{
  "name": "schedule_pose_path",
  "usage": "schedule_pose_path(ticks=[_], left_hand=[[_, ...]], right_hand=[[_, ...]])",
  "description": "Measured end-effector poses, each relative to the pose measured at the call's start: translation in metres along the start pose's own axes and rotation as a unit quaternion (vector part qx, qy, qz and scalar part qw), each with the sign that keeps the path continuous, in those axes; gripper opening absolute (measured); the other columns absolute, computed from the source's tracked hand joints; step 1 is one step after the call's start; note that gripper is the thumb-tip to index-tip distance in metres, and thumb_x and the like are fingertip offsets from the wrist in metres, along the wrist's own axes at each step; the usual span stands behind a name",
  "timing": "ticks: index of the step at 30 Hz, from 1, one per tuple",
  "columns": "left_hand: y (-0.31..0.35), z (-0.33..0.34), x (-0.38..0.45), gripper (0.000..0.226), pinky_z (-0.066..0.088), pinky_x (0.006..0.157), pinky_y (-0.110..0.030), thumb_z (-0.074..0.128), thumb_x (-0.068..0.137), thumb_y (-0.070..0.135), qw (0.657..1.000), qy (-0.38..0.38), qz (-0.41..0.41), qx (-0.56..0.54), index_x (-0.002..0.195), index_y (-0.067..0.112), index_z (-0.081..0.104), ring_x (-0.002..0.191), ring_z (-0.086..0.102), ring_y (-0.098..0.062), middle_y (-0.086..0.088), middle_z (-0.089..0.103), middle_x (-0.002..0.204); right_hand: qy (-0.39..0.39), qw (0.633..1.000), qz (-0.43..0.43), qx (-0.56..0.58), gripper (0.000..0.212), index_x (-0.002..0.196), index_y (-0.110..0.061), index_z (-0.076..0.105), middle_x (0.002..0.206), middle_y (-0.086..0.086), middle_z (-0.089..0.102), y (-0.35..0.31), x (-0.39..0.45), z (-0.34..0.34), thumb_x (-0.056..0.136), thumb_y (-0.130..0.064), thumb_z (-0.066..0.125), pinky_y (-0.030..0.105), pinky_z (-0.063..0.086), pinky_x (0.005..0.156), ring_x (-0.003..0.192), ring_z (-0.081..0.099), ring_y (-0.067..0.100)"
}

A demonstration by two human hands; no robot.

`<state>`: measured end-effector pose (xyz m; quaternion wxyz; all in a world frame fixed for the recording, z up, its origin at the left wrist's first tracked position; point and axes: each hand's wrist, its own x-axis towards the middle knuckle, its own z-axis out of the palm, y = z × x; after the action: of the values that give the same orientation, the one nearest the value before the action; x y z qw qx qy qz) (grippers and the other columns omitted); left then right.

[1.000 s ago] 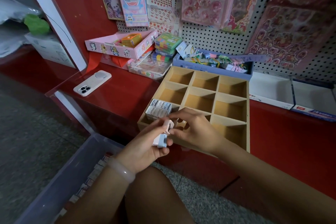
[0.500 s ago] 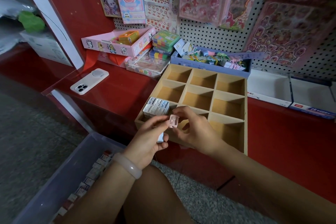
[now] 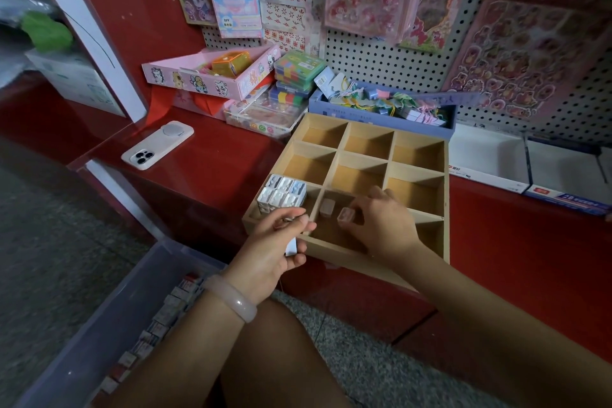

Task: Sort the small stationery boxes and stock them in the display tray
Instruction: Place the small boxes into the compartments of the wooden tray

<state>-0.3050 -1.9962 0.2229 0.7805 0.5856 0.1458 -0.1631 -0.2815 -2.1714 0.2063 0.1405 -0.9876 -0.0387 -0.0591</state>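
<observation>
Nearest to the camera, a translucent grey plastic bin (image 3: 99, 325) stands on the floor at the left, with a row of small boxes (image 3: 159, 318) along its inner side. Above it the left hand (image 3: 271, 248), with a pale pink bangle (image 3: 231, 298) on the wrist, curls its fingers around a small white and blue stationery box (image 3: 291, 247). Just beside it, the right hand (image 3: 384, 225) reaches into the near middle compartment of the light wooden display tray (image 3: 440, 209) and pinches a small pinkish box (image 3: 345, 215); a second pinkish box (image 3: 327, 208) lies close to it in the same compartment. The right wrist covers part of the tray's near edge. The near left compartment holds a packed group of white boxes (image 3: 281, 194). Farther left, a white phone (image 3: 158, 144) lies on the red shelf (image 3: 215, 156). Behind the tray stand a blue cardboard box (image 3: 381, 119) of mixed small items and a pink cartoon box (image 3: 212, 76), in front of the white pegboard (image 3: 381, 63).
</observation>
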Motion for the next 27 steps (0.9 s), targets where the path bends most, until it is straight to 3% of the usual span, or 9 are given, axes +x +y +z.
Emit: schedule_pose_path(ticks=[5,20,23,27], left_hand=[[-0.001,-0.006,-0.005,0.012,0.041,0.044,-0.018,0.058,0.091,0.008,1.000,-0.023,-0.007,-0.002,0.101,0.011,0.063,0.051,0.049,-0.009,-0.010,0.068,0.089],[0.003,-0.008,-0.004,0.015,0.039,0.042,-0.018,0.052,0.094,0.014,0.998,-0.042,-0.039,-0.026,0.105,0.011,0.061,0.052,0.047,-0.009,-0.010,0.066,0.087],[0.003,-0.008,-0.005,0.016,0.048,0.046,-0.022,0.049,0.096,0.012,0.994,-0.056,-0.054,-0.077,0.105,0.008,0.061,0.055,0.057,-0.013,-0.014,0.066,0.088],[0.006,-0.010,-0.004,0.021,0.058,0.063,-0.034,0.052,0.094,0.008,0.970,-0.067,-0.097,-0.212,0.112,-0.002,0.058,0.082,0.070,-0.030,-0.027,0.066,0.102]], right_hand=[[-0.050,0.996,0.003,-0.075,0.036,0.115,-0.018,0.060,0.119,0.004,0.052,-0.005,0.004,0.006,0.090,-0.043,0.054,0.033,0.037,0.094,0.112,0.046,0.022],[-0.024,0.994,0.015,-0.107,0.031,0.105,-0.016,0.064,0.113,0.005,0.057,-0.015,0.014,0.015,0.095,-0.039,0.046,0.035,0.033,0.095,0.109,0.049,0.024],[-0.021,0.994,0.009,-0.109,0.032,0.105,-0.016,0.064,0.113,0.004,0.057,-0.013,0.015,0.014,0.094,-0.041,0.047,0.035,0.034,0.095,0.108,0.050,0.023],[-0.009,0.999,-0.010,-0.038,0.029,0.097,-0.013,0.065,0.100,0.004,0.058,-0.004,0.013,0.009,0.089,-0.040,0.057,0.032,0.045,0.085,0.096,0.054,0.020]])
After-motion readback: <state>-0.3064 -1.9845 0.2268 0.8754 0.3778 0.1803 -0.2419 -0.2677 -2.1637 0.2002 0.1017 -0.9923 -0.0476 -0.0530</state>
